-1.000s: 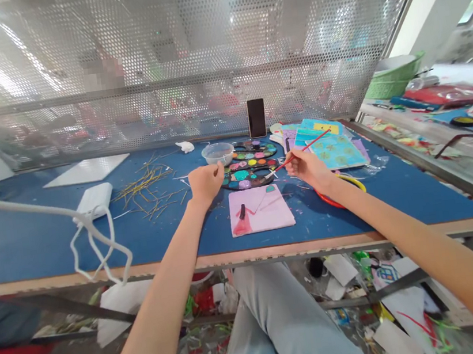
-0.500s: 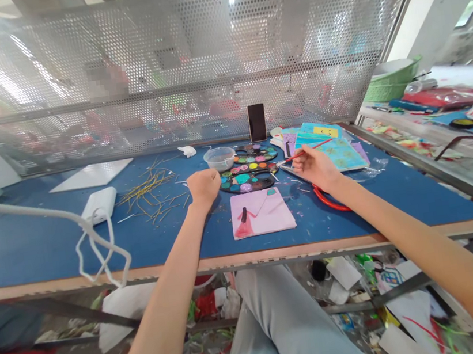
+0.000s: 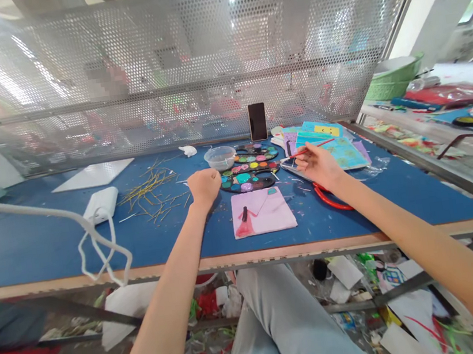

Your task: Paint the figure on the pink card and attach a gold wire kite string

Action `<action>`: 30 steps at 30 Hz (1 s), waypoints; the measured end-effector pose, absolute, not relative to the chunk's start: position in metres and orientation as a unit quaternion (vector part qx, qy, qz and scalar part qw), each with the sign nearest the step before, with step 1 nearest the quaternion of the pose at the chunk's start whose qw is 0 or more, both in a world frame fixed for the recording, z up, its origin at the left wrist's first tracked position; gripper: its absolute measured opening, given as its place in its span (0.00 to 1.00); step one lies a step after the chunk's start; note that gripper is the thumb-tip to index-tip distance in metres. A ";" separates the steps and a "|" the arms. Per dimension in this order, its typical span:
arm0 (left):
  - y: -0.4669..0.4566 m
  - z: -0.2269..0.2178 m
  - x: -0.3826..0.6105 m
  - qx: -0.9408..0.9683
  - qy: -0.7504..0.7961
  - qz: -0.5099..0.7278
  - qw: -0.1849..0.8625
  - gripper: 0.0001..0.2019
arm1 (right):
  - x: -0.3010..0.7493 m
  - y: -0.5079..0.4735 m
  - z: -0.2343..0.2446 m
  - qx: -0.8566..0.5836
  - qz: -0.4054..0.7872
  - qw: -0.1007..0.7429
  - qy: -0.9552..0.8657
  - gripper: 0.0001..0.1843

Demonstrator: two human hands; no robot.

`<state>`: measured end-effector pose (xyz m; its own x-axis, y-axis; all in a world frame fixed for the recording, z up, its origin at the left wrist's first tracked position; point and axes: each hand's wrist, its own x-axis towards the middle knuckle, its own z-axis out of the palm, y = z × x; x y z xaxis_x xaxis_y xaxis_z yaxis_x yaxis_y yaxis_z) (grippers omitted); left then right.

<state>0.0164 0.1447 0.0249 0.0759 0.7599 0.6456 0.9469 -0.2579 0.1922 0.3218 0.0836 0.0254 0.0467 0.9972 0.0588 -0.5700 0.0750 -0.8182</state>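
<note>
My right hand pinches a red-handled paintbrush, its tip pointing left towards the paint palettes. My left hand is a closed fist on the table, just left of the palettes; its fingertips are hidden, and whatever it holds, if anything, cannot be made out. Two dark paint palettes with many coloured wells lie between the hands. Behind my left hand stands a clear plastic bowl. Nearer me lies a pink painted canvas with a figure in a red dress, a line and a small teal shape.
Red-handled scissors lie beneath my right forearm. Painted sheets are stacked behind that hand. A phone leans upright against the perforated metal screen. Left are yellow twigs, a white power bank with cable and a white board.
The view has shifted very slightly. My right hand keeps the paintbrush at nearly the same place, and my left fist stays where it was.
</note>
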 end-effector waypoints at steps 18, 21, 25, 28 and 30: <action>0.144 0.025 0.017 -0.725 -0.598 -0.315 0.137 0.16 | 0.321 0.082 0.029 -0.304 0.608 0.666 -0.307 0.16; 0.143 0.026 0.017 -0.724 -0.601 -0.309 0.138 0.15 | 0.319 0.079 0.031 -0.296 0.619 0.667 -0.289 0.16; 0.143 0.026 0.017 -0.724 -0.605 -0.301 0.137 0.15 | 0.317 0.076 0.035 -0.290 0.624 0.676 -0.263 0.17; 0.143 0.026 0.017 -0.724 -0.608 -0.296 0.137 0.15 | 0.318 0.076 0.038 -0.283 0.627 0.682 -0.249 0.20; 0.143 0.026 0.018 -0.724 -0.609 -0.295 0.137 0.15 | 0.319 0.076 0.039 -0.279 0.627 0.684 -0.245 0.22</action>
<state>0.0178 0.1427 0.0260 0.0849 0.8000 0.5939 0.9621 -0.2209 0.1600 0.3189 0.0757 0.0386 0.0926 0.9956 -0.0149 -0.7214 0.0568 -0.6902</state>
